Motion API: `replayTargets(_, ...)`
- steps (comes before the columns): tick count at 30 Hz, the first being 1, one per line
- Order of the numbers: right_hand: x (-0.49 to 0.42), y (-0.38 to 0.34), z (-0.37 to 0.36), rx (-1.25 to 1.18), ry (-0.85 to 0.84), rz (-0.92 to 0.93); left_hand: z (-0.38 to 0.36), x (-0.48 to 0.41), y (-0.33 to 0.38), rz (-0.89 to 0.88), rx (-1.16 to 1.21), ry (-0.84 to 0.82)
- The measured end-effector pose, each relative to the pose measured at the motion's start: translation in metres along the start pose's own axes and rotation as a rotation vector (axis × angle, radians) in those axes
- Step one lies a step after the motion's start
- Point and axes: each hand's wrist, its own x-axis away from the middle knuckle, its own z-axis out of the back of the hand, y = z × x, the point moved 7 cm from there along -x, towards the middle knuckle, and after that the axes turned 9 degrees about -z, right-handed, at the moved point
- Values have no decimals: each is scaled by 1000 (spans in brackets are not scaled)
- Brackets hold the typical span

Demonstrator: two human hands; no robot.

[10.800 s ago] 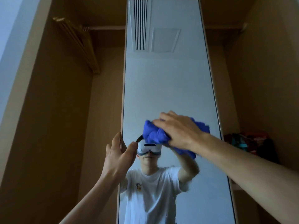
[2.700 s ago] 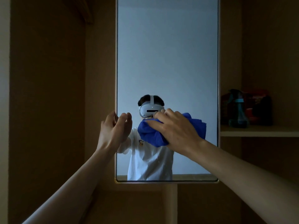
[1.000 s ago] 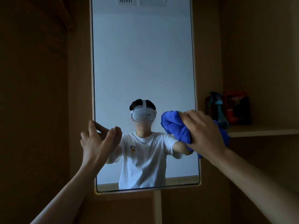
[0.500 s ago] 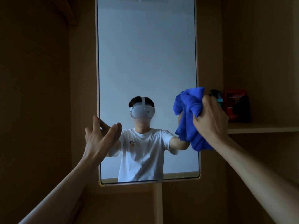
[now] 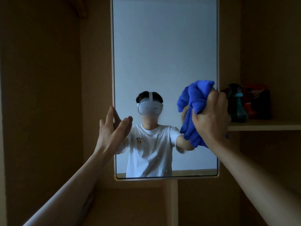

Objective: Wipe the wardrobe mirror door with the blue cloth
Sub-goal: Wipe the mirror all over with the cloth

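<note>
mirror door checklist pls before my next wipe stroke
1. Grip on the blue cloth: ok, bunched in the right hand.
2. The left hand steadying the mirror door at its left edge: ok.
3. Cloth pressed on the glass: cannot tell.
4. Glass free of marks: not ok, faint spots low down.
5. The spray bottle upright on the shelf: ok.

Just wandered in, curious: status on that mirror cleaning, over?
Left hand on left edge of mirror door. Right hand gripping bunched blue cloth at right edge. Spray bottle on shelf beyond, not in the way.
</note>
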Motion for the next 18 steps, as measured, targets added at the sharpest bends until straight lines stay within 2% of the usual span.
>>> replayTargets(12,79,-165,-42,-46,-142,256,5,-2,0,-54,202,-47)
replayTargets(16,105,-207,-56,-9,-197,302,10,-5,-12,43,334,70)
replayTargets(18,108,-210,-61,9,-231,298,10,-4,-16,58,336,73)
